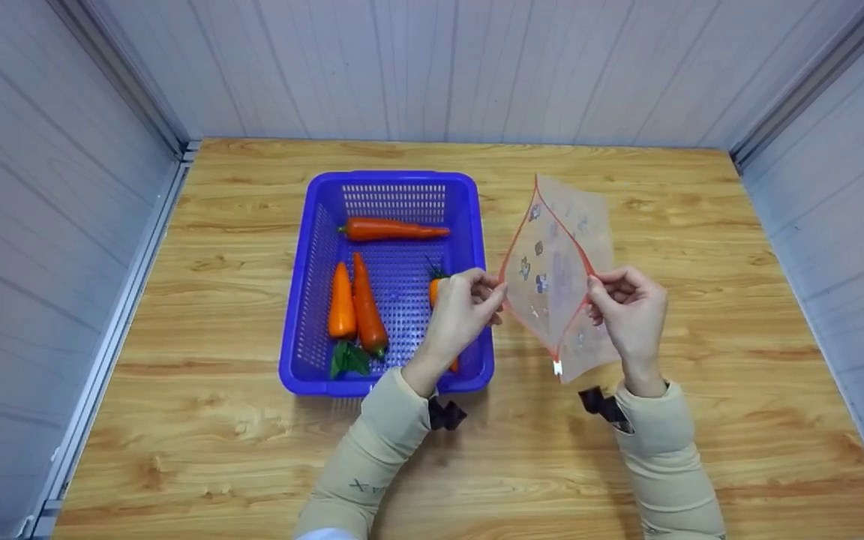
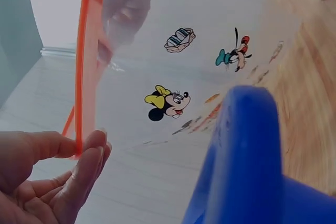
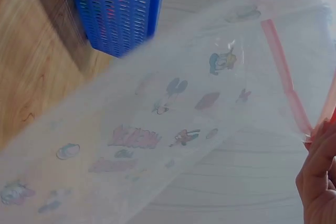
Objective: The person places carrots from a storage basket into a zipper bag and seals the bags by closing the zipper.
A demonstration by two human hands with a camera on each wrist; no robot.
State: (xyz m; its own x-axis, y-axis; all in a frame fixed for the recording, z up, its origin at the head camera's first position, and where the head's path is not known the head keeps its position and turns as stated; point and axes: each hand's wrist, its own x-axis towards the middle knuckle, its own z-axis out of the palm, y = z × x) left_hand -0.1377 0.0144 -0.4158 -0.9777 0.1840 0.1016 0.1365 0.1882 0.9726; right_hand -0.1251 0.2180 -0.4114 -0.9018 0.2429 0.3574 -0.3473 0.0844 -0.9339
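A clear zip bag (image 1: 552,262) with a red-orange zip edge and cartoon prints hangs between both hands, its mouth spread wide. My left hand (image 1: 462,311) pinches one side of the zip edge between thumb and fingers, over the basket's right rim. On the opposite side, my right hand (image 1: 633,311) pinches the other edge. A white slider (image 1: 557,367) sits at the near end of the zip. In the left wrist view, the thumb and fingers (image 2: 86,166) meet on the orange strip. No contents show inside the bag.
A blue plastic basket (image 1: 293,300) stands left of the bag on the wooden table (image 1: 199,315). It holds several orange-red carrots, one a carrot (image 1: 394,229) along the back, and a green leafy piece (image 1: 349,360). The left forearm partly covers another orange piece. Pale panels (image 1: 432,67) enclose the table.
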